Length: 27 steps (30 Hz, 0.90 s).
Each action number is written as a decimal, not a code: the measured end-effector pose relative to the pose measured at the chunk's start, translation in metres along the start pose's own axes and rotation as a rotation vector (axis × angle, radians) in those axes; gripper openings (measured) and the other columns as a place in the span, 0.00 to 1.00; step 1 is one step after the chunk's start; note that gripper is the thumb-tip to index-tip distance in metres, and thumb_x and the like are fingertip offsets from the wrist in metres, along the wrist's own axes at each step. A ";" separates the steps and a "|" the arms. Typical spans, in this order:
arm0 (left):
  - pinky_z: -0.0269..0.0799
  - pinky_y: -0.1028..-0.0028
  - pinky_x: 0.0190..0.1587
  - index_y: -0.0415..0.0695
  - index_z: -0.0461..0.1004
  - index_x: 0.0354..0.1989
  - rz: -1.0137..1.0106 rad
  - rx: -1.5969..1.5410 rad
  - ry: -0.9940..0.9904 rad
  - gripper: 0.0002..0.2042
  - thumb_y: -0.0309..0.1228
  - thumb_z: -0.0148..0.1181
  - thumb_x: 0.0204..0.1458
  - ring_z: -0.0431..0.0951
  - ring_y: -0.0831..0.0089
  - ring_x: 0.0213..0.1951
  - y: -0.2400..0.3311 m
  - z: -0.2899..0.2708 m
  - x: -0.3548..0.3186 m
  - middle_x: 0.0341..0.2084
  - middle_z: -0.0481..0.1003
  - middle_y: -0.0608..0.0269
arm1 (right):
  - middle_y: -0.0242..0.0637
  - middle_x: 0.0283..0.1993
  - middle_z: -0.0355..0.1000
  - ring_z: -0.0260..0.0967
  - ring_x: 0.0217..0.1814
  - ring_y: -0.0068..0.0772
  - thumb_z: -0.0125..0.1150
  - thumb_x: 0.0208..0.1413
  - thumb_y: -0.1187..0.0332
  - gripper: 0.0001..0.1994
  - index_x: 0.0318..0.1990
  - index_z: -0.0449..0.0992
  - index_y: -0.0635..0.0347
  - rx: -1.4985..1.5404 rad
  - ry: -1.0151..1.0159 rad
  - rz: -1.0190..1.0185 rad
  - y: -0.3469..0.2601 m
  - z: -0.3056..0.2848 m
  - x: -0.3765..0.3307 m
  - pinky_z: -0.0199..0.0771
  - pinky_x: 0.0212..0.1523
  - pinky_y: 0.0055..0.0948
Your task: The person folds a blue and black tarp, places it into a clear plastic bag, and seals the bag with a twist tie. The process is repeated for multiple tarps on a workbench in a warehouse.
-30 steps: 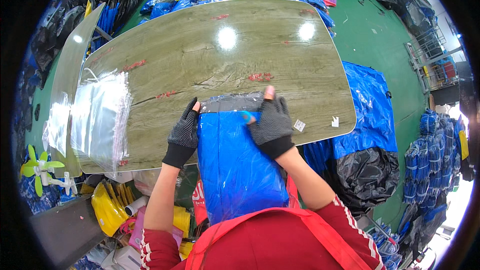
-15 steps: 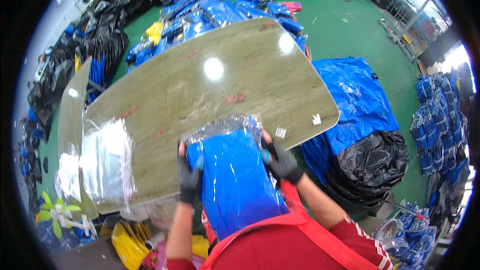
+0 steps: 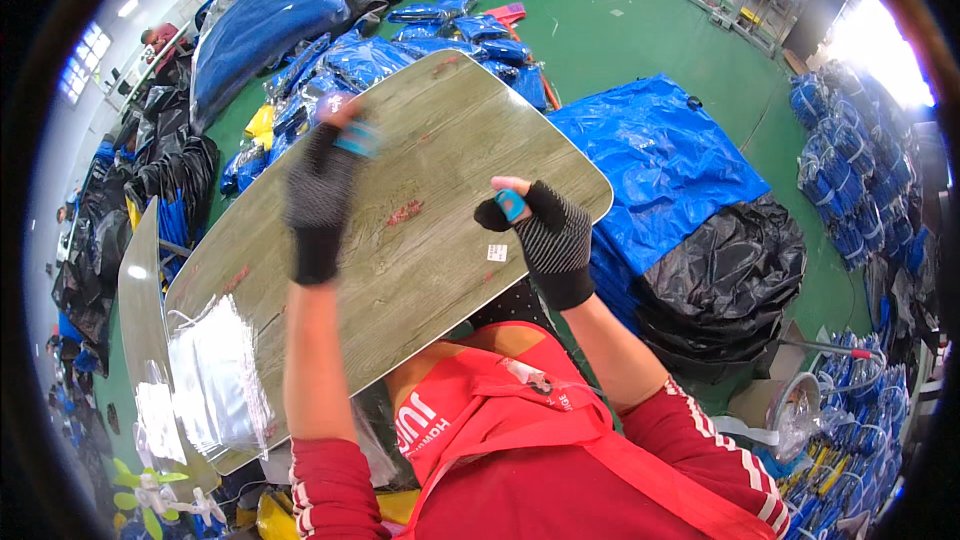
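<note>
I see the clear-wrapped blue package (image 3: 265, 35) beyond the table's (image 3: 450, 140) far left edge, its long axis slanting from near left to far right, blue material inside the wrap. My left hand (image 3: 320, 180), apart from it over the table's left half, is too blurred for me to tell how open its fingers are. My right hand (image 3: 553, 235), by the table's right edge, has released, loosely curled fingers. Clear bags (image 3: 215, 370) lie at the table's left end.

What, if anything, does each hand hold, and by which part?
Nothing visible is held: the black-gloved left hand, though blurred, and the black-gloved right hand both look empty.
</note>
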<state>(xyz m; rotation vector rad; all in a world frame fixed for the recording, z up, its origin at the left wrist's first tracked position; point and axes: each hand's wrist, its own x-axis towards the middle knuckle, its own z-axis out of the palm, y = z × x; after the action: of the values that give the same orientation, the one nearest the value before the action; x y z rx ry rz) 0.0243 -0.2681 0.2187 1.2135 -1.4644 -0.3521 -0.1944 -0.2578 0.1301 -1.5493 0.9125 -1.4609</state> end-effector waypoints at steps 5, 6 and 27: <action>0.74 0.70 0.42 0.45 0.79 0.38 0.258 0.187 -0.190 0.10 0.26 0.65 0.45 0.80 0.63 0.38 0.027 0.048 -0.085 0.35 0.79 0.57 | 0.46 0.38 0.78 0.78 0.38 0.38 0.61 0.47 0.79 0.17 0.48 0.75 0.62 -0.282 0.035 -0.206 -0.019 0.006 -0.019 0.77 0.41 0.31; 0.74 0.70 0.41 0.44 0.79 0.38 0.132 0.203 -0.207 0.10 0.26 0.65 0.46 0.80 0.63 0.38 0.024 0.050 -0.096 0.35 0.79 0.56 | 0.46 0.37 0.77 0.78 0.37 0.40 0.61 0.46 0.78 0.17 0.47 0.76 0.62 -0.298 0.001 -0.254 -0.016 0.005 -0.021 0.77 0.39 0.32; 0.72 0.58 0.31 0.46 0.72 0.36 0.085 0.657 -0.456 0.09 0.35 0.59 0.49 0.77 0.51 0.30 -0.019 0.065 -0.158 0.27 0.75 0.52 | 0.43 0.30 0.76 0.75 0.30 0.45 0.57 0.54 0.64 0.09 0.40 0.76 0.55 -0.754 -0.260 -0.210 0.037 0.004 -0.069 0.74 0.29 0.39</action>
<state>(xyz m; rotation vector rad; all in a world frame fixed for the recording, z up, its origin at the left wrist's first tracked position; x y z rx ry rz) -0.0514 -0.1735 0.0966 1.6484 -2.1208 -0.0816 -0.1946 -0.2104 0.0679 -2.3771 1.2475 -1.0485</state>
